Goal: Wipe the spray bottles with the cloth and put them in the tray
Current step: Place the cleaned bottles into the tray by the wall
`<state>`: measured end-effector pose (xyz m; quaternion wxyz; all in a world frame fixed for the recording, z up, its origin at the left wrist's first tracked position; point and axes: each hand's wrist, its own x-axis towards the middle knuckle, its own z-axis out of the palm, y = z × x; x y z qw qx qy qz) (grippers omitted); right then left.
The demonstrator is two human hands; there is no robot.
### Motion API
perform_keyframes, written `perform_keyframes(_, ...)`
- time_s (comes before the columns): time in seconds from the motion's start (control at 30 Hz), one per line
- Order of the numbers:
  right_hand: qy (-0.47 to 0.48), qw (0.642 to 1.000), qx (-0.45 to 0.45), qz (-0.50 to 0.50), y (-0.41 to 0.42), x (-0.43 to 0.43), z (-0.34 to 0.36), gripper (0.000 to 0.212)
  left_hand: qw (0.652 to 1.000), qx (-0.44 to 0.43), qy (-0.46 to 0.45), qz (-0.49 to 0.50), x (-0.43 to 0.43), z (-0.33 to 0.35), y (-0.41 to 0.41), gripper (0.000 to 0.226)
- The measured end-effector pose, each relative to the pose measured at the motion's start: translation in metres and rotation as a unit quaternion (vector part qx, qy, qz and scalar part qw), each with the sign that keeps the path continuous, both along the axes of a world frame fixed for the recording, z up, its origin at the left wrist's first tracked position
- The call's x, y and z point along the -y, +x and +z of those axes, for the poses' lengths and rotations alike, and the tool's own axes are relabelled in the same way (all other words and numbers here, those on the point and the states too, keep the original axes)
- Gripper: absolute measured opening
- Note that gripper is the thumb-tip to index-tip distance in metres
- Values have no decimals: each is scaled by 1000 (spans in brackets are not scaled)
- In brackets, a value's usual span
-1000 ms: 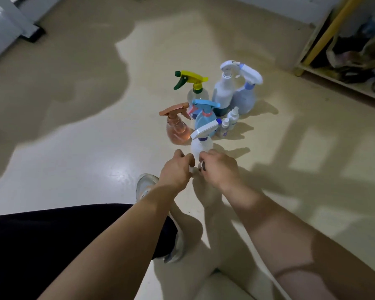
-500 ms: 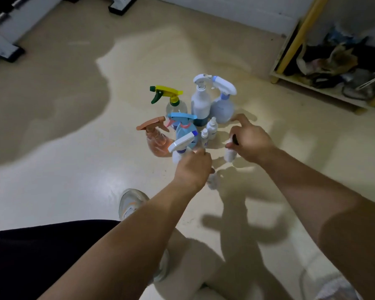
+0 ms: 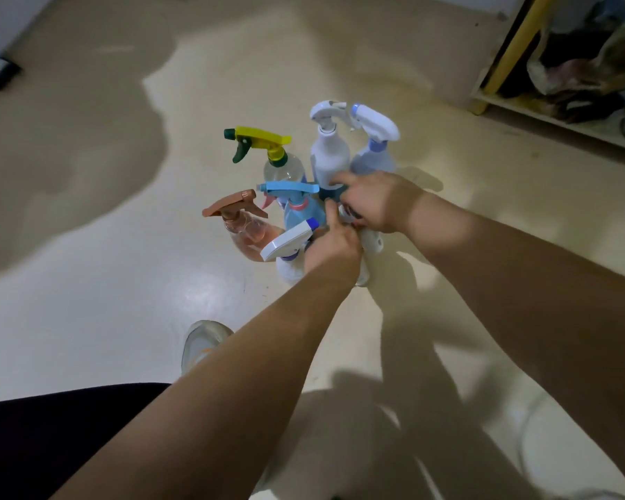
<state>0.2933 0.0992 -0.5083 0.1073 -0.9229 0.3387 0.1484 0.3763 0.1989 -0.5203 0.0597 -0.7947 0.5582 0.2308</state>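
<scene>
- The cream floor (image 3: 87, 301) fills your view, glossy and crossed by broad shadows.
- A shelf unit (image 3: 556, 113) with a yellow post stands at 2 o'clock, and the clutter on it is too dim to name.
- Your leg in black trousers (image 3: 51, 445) lies at 8 o'clock.
- The spray bottles stand upright on the floor in one tight cluster, just above centre.
- At the cluster's 12 o'clock is the white bottle (image 3: 329, 153). The lavender bottle (image 3: 372, 160) is right against it at 1 o'clock.
- The clear bottle (image 3: 284, 167) with the yellow trigger is at 11 o'clock, and the blue bottle (image 3: 298, 211) is in the middle.
- The copper-coloured bottle (image 3: 246, 229) sits at 9 o'clock. The purple-nozzled bottle (image 3: 289, 240) is at 7 o'clock, partly behind your left wrist.
- Your right hand (image 3: 376, 202) enters from 4 o'clock. Its index finger is straight, with the tip at the white bottle's lower body, and the other fingers are curled round a small white bottle (image 3: 370, 243).
- Your left hand (image 3: 334, 247) touches it from below, one finger raised beside the blue bottle. The rest are curled, and you cannot tell whether they hold anything.
- Your shoe (image 3: 203, 344) rests at 7 o'clock.
</scene>
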Motion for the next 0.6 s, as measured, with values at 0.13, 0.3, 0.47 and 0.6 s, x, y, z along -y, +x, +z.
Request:
perform_keyframes(0.13, 17, 999, -13, -26, 0, 1, -12, 27, 999, -8, -5, -49, 8, -2, 4, 83)
perform_keyframes(0.3, 57, 995, 34, -81, -10, -7, -9, 23, 994, -18, -23, -103, 12, -6, 6, 42)
perform_keyframes(0.47, 67, 985, 75, -137, -32, -21, -8, 17, 988, 23, -7, -153, 11, 1, 0, 45)
perform_keyframes(0.6, 65, 979, 65, -184, -55, -37, 0, 23, 985, 30, 16, -172, 7, 5, -9, 51)
